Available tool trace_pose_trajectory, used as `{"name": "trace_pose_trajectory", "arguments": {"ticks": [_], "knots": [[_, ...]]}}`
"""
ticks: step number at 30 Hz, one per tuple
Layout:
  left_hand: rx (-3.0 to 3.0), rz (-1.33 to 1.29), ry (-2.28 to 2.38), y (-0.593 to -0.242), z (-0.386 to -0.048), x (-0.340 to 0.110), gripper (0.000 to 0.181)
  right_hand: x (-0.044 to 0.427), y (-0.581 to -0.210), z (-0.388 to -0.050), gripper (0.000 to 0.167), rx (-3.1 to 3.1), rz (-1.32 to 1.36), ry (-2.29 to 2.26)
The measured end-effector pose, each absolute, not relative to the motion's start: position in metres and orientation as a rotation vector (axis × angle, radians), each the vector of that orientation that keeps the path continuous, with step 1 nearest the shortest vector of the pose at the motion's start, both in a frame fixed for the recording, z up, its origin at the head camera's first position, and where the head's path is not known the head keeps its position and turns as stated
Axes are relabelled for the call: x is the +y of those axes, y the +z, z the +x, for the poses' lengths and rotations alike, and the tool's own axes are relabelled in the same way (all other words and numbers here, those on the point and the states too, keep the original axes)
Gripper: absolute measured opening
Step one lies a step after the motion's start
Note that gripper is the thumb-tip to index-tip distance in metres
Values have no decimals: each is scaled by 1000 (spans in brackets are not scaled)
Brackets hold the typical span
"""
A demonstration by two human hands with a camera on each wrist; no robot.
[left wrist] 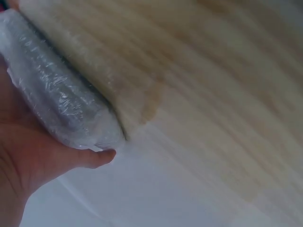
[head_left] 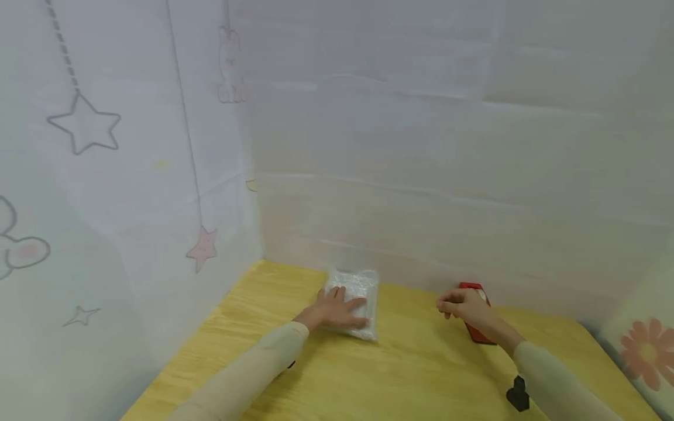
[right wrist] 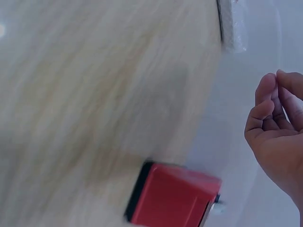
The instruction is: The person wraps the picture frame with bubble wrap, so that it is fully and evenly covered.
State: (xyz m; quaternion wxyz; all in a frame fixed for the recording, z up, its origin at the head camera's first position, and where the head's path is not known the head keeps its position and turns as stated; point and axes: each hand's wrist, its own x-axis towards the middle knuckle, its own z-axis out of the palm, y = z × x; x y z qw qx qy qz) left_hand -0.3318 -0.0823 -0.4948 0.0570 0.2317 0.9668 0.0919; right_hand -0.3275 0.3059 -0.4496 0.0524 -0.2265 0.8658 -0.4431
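Note:
A flat package in clear bubble wrap (head_left: 363,286) lies near the back of the table. My left hand (head_left: 339,309) rests on it with fingers spread. In the left wrist view, the thumb of that hand (left wrist: 42,156) lies along the end of the wrapped package (left wrist: 61,90). My right hand (head_left: 472,308) hovers in front of a red box with a black base (head_left: 478,335), partly covering it. Its fingers are loosely bent, thumb near the fingertips, and nothing shows between them in the right wrist view, where the red box (right wrist: 170,196) sits below the hand (right wrist: 279,118).
The yellow wood-grain table (head_left: 411,362) ends at a pale sheet wall (head_left: 421,146) behind. Another printed sheet (head_left: 131,204) hangs along the left side. A small black object (head_left: 518,394) shows beside the right sleeve.

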Motion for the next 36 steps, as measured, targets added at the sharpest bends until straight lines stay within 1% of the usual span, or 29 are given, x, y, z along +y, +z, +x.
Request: {"name": "trace_pose_trajectory", "arguments": {"ticks": [6,10,20,29,36], "knots": [[2911,690,244,-493,-316,-79,86,274,-456,-337,24,2528,-751,-1350],[2955,698,290,-492,-311,-78,83,254,-455,-344,25,2495,-781,-1329],[2947,738,369,-490,-307,-55,79,229,-455,-350,19,2493,-829,-1299],[2893,739,467,-493,-306,-55,81,205,-449,-356,22,2339,-1049,-1126],[2869,762,506,-492,-308,-52,83,190,-456,-355,19,2229,-1071,-1028]]}}
